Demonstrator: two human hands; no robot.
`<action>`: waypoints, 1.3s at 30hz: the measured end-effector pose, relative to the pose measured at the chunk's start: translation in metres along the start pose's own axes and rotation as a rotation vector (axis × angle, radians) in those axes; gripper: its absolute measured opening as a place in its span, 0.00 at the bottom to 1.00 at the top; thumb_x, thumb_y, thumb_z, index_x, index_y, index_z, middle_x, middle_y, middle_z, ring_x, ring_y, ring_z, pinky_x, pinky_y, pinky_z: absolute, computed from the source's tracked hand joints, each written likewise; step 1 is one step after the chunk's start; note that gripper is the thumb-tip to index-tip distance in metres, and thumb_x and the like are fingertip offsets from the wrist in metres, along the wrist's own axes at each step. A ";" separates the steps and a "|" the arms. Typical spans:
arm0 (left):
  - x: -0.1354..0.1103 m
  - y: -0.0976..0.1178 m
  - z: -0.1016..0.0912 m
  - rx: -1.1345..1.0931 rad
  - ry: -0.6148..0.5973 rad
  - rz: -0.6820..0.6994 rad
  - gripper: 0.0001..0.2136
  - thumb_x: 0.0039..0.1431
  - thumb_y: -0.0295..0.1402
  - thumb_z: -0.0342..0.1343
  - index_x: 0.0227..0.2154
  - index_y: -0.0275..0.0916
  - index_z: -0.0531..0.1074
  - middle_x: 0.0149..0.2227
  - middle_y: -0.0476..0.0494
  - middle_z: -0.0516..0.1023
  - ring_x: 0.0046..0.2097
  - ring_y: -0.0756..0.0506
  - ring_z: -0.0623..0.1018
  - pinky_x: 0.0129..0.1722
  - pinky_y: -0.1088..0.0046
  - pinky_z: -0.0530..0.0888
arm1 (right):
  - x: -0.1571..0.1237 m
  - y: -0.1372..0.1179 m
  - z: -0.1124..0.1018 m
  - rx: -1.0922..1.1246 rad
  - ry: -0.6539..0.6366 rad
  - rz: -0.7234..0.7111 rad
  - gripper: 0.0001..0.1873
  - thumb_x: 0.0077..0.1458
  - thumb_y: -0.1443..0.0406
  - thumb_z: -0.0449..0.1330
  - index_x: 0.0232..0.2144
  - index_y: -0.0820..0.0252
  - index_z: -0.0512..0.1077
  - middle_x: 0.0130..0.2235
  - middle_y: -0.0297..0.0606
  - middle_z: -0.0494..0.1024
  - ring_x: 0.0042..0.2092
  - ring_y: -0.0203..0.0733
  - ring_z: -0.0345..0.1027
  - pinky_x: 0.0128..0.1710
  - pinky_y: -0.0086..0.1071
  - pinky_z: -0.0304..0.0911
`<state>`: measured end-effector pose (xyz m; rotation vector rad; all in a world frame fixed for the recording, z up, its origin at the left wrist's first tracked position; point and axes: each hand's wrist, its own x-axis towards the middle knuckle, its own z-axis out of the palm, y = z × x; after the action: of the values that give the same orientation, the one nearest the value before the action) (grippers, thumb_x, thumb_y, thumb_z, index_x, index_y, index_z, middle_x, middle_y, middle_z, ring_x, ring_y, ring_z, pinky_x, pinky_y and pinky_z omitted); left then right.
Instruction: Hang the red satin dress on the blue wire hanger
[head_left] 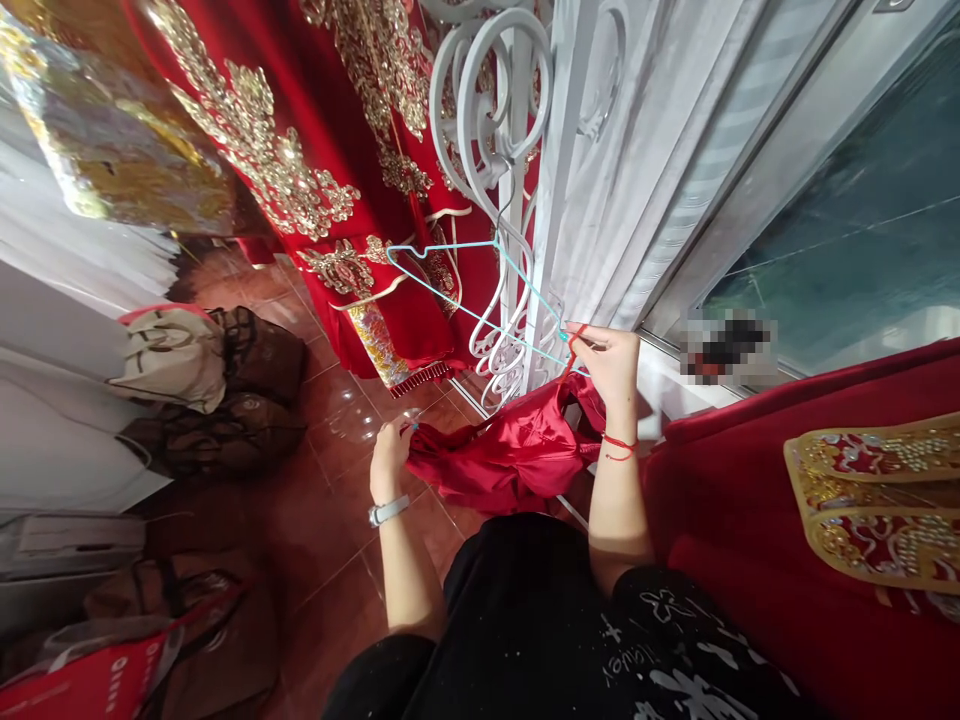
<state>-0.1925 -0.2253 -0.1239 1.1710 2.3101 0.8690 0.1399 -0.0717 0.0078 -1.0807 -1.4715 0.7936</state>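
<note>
A shiny red satin garment [517, 450] is stretched between my two hands, its kind not plain from its folds. My left hand [388, 458], with a pale watch band at the wrist, pinches the garment's left end. On the right, my right hand [611, 365] has its fingers closed on a thin red strap at the right corner of a light blue hanger [442, 297]. The strap runs down from that corner to the garment. By its metal hook the hanger hangs from a white scrolled metal stand [459, 120]. The hanger's left corner is bare.
Red gowns with gold sequins [300, 190] hang behind the hanger. Bags [180, 365] rest on the tiled floor [337, 520] at left. A white curtain [660, 130] and a window [847, 210] are at right, above red embroidered cloth [720, 490].
</note>
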 end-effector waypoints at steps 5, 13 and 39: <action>-0.001 -0.010 -0.004 -0.036 0.140 -0.053 0.05 0.56 0.28 0.55 0.27 0.40 0.74 0.41 0.36 0.80 0.52 0.35 0.76 0.61 0.52 0.70 | 0.001 0.000 0.001 -0.135 0.013 -0.106 0.11 0.52 0.60 0.65 0.27 0.63 0.82 0.28 0.38 0.82 0.33 0.43 0.76 0.35 0.33 0.69; 0.004 -0.016 0.009 -0.457 0.076 -0.049 0.09 0.56 0.39 0.61 0.35 0.39 0.75 0.26 0.46 0.79 0.29 0.44 0.79 0.34 0.68 0.77 | -0.001 -0.012 0.000 -0.094 0.040 -0.084 0.07 0.45 0.63 0.66 0.27 0.57 0.71 0.24 0.29 0.73 0.27 0.36 0.65 0.29 0.31 0.61; 0.009 -0.030 0.060 -0.707 0.404 -0.029 0.20 0.42 0.40 0.70 0.38 0.34 0.80 0.39 0.38 0.84 0.40 0.43 0.82 0.43 0.66 0.80 | -0.007 -0.017 0.006 -0.063 -0.067 -0.158 0.07 0.52 0.64 0.66 0.35 0.55 0.72 0.27 0.26 0.65 0.29 0.34 0.58 0.32 0.31 0.57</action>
<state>-0.1788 -0.2104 -0.1888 0.6889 1.9830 1.8441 0.1309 -0.0842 0.0196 -0.9786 -1.6263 0.6816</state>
